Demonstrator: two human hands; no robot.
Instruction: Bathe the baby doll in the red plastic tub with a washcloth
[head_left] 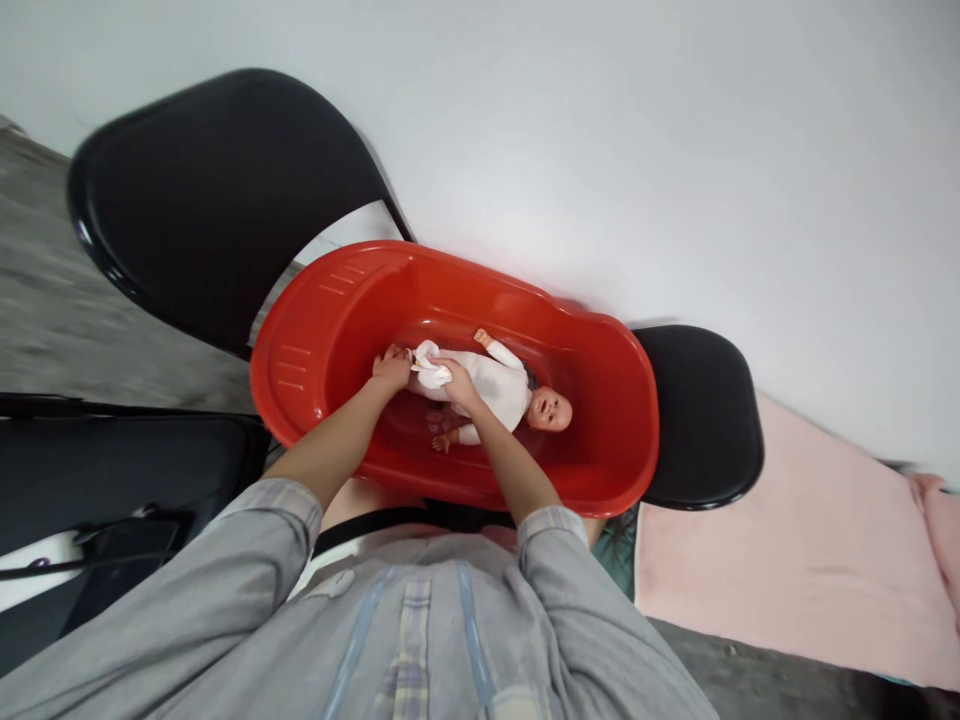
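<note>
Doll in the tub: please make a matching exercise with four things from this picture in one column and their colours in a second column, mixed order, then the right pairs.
Things:
1. tub
2. chair
3. doll's suit
4. cloth beside the tub

Colours:
A. pink
B. white
C. red
D. black

Right pairs: 1-C, 2-D, 3-B, 4-A.

Both hands, the left hand and the right hand, are on the doll's legs inside the tub.
</note>
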